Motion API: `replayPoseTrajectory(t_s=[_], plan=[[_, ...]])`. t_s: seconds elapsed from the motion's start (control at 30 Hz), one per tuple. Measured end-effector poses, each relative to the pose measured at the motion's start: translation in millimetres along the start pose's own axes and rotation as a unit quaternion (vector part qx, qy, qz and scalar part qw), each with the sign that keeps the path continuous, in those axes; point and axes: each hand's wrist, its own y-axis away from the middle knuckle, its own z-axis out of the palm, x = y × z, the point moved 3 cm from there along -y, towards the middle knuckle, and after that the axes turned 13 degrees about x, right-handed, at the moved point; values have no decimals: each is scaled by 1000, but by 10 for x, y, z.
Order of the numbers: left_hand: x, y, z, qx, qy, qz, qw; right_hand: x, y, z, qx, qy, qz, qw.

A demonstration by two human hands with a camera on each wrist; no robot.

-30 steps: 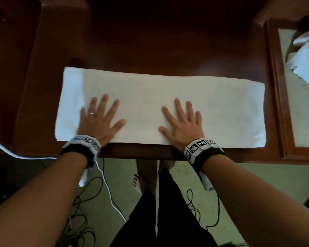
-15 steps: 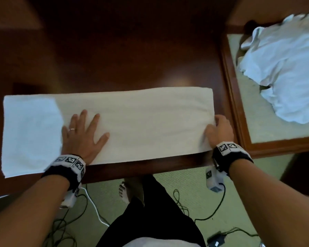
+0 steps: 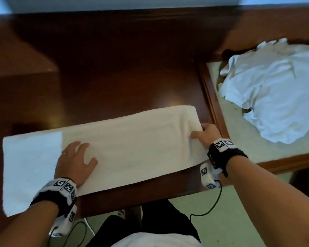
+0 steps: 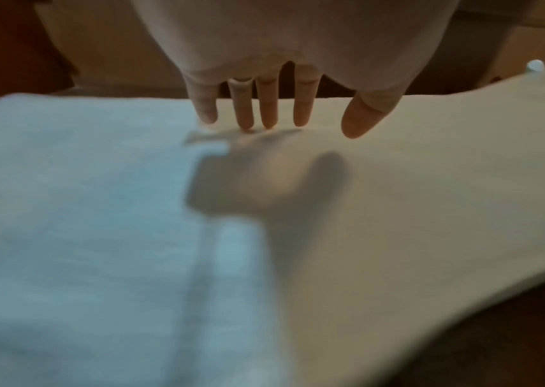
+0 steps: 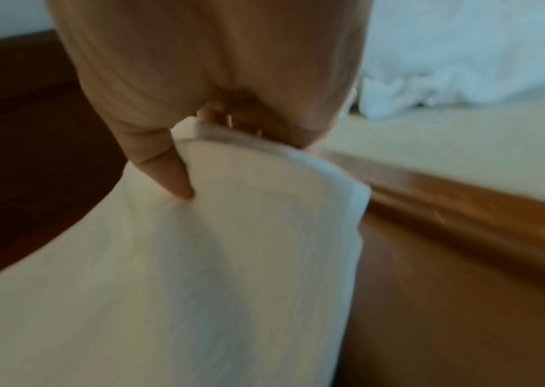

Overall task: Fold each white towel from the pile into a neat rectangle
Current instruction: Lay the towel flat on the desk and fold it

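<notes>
A long white towel (image 3: pixel 128 145), folded into a strip, lies along the front edge of the dark wooden table (image 3: pixel 114 72). My left hand (image 3: pixel 75 161) rests on its left-middle part, fingertips (image 4: pixel 267 115) touching the cloth (image 4: pixel 396 196). My right hand (image 3: pixel 205 134) pinches the towel's right end (image 5: pixel 247 209) with the thumb (image 5: pixel 171 178) on top and the fingers under the edge, and that end is lifted a little off the table. A crumpled pile of white towels (image 3: pixel 275 97) lies on the tray at the right.
A wood-framed tray (image 3: pixel 214 107) with a pale inner surface adjoins the table on the right and holds the pile (image 5: pixel 463 57). Cables (image 3: pixel 210 207) trail over the green carpet below the table edge, near my legs and bare foot.
My right hand slid from the towel's middle to its right end, gripped it and began lifting it. My left hand stayed pressed on the towel. The head view swung right, showing the pile.
</notes>
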Motion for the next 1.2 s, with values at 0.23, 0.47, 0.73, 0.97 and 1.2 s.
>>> replayPoseTrajectory(t_s=[0.23, 0.47, 0.73, 0.97, 1.2], plan=[[109, -17, -158, 7, -64, 186, 980, -1122, -391, -1157, 259, 94, -161, 948], [363, 46, -128, -16, -60, 383, 922, -1613, 141, -1250, 367, 139, -304, 868], [119, -247, -481, -17, -6, 397, 917, -1165, 1526, 216, 343, 212, -468, 786], [247, -195, -560, 60, 17, 484, 873, -407, 2241, 1575, 253, 320, -436, 802], [743, -228, -217, -12, -132, 596, 792, -116, 2306, 1445, 229, 297, -250, 893]])
